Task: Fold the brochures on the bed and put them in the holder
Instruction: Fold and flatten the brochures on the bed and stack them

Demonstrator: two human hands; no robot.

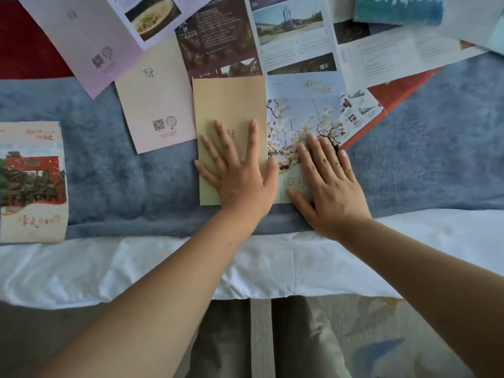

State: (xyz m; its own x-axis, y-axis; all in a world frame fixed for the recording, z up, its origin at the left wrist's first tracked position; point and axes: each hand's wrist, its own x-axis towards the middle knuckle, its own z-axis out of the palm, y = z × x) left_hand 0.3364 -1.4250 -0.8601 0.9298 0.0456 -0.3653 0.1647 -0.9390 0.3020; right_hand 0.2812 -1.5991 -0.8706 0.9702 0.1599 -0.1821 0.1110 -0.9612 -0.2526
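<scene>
A folded tan brochure point(229, 105) lies on the blue blanket point(122, 173) in the middle of the bed. My left hand point(236, 170) rests flat on it, fingers spread. Right beside it lies a brochure with a blossom photo point(300, 115); my right hand point(330, 184) presses flat on its lower right part, fingers apart. A folded brochure with a red gate picture point(31, 184) lies apart at the far left. Several unfolded brochures point(297, 36) overlap along the far side. No holder is in view.
The blanket's front edge meets a white sheet point(136, 271) at the bed's near side. A red cloth point(24, 42) shows at the far left corner. A cream leaflet with a QR code point(156, 105) lies left of the tan brochure. Below the bed edge, my legs and patterned floor show.
</scene>
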